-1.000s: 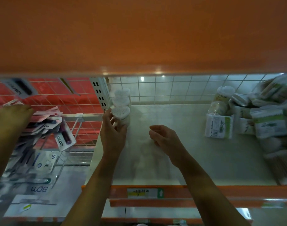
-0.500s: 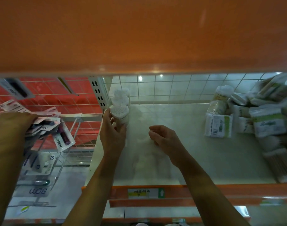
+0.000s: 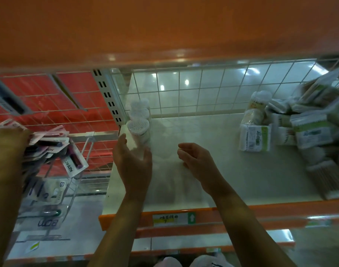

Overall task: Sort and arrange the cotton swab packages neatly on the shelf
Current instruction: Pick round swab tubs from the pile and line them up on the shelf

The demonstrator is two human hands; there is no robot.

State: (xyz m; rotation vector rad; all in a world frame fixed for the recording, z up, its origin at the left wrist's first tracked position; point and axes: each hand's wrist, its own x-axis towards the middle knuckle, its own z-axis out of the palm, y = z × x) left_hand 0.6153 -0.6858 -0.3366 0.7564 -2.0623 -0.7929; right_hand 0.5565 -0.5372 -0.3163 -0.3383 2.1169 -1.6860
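Note:
Three clear round cotton swab jars stand in a row from front to back in the shelf's far left corner. My left hand (image 3: pixel 133 160) cups the base of the front jar (image 3: pixel 138 130), thumb on its left and fingers on its right. Just to the right, my right hand (image 3: pixel 195 158) hovers over the bare white shelf (image 3: pixel 203 132), loosely curled and holding nothing. A jumbled heap of cotton swab packages (image 3: pixel 307 130) fills the right end. A white bag of swabs (image 3: pixel 255 137) lies at its front left, with a taller jar (image 3: pixel 258 102) behind it.
A white wire grid (image 3: pixel 203 93) backs the shelf, and an orange shelf (image 3: pixel 164 26) hangs low overhead. The front lip is orange with a price tag (image 3: pixel 173 218). On the left, another person's arm (image 3: pixel 5 170) reaches among carded packs (image 3: pixel 72 162) hanging on a wire rack.
My hands have barely moved; the left stays at the front jar. The other person's arm on the left has come further into the hanging packs.

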